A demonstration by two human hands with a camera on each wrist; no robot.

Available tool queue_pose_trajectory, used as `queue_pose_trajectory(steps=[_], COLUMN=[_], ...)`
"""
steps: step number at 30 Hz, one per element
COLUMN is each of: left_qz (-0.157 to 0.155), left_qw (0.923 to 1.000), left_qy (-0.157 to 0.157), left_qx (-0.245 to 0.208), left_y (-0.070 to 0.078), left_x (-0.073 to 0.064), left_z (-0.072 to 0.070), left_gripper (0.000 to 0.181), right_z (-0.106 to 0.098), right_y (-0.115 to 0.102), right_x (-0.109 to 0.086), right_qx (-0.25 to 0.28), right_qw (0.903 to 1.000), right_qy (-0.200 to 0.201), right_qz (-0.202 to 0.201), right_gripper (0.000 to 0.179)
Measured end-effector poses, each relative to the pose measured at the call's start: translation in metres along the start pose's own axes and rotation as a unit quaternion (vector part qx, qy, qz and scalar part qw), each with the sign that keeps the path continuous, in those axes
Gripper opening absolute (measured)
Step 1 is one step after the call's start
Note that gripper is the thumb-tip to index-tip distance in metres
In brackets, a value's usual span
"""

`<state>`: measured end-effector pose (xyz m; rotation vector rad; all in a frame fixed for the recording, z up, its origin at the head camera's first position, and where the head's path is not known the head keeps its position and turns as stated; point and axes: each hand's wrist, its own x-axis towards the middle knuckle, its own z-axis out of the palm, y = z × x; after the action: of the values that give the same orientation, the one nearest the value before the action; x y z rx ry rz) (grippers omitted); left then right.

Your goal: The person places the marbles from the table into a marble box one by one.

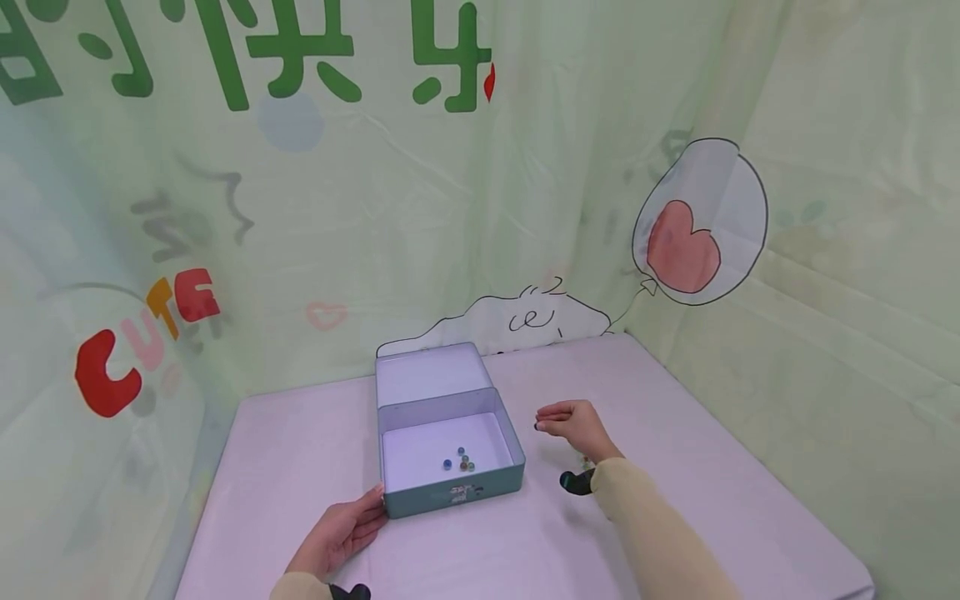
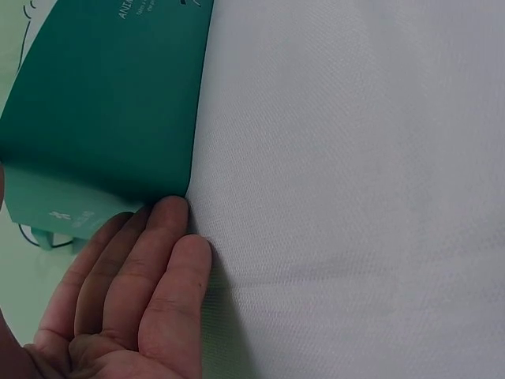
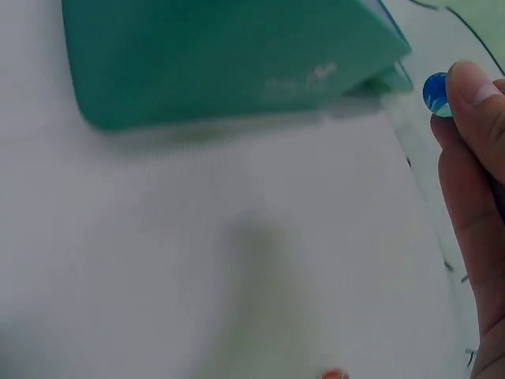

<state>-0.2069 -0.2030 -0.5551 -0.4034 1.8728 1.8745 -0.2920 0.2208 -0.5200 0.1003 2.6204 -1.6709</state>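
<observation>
An open green tin box (image 1: 453, 493) stands on the table with its lid leaning back behind it. Several glass marbles (image 1: 463, 466) lie on its white floor, towards the front right. My left hand (image 1: 347, 527) touches the box's front left corner; in the left wrist view its extended fingers (image 2: 170, 292) rest against the green side. To the right of the box, my right hand (image 1: 576, 427) is held above the table. Its thumb and fingers pinch a blue marble (image 3: 436, 95), which shows clearly in the right wrist view.
More small marbles (image 1: 586, 461) lie on the pale tabletop (image 1: 540, 542), partly hidden by the right wrist. A printed curtain (image 1: 420, 225) hangs behind the table and along its sides. A dark strap end (image 1: 576, 482) hangs below the right wrist.
</observation>
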Motion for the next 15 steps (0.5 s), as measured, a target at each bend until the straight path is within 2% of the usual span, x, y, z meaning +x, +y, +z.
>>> queue_pose_trajectory(steps=[8, 15], left_qz=[-0.005, -0.005], left_qw=[1.0000, 1.0000], left_qy=[0.000, 0.000], left_qx=[-0.001, 0.003], left_y=[0.001, 0.001], left_x=[-0.001, 0.001], left_z=[-0.001, -0.001], left_gripper=[0.077, 0.076], right_z=[0.036, 0.061], right_y=[-0.030, -0.048], right_x=[0.010, 0.013], right_qx=[-0.025, -0.078], right_qw=[0.9991, 0.9922], right_qy=[-0.026, -0.091], right_qz=[-0.022, -0.034], right_gripper=[0.021, 0.019])
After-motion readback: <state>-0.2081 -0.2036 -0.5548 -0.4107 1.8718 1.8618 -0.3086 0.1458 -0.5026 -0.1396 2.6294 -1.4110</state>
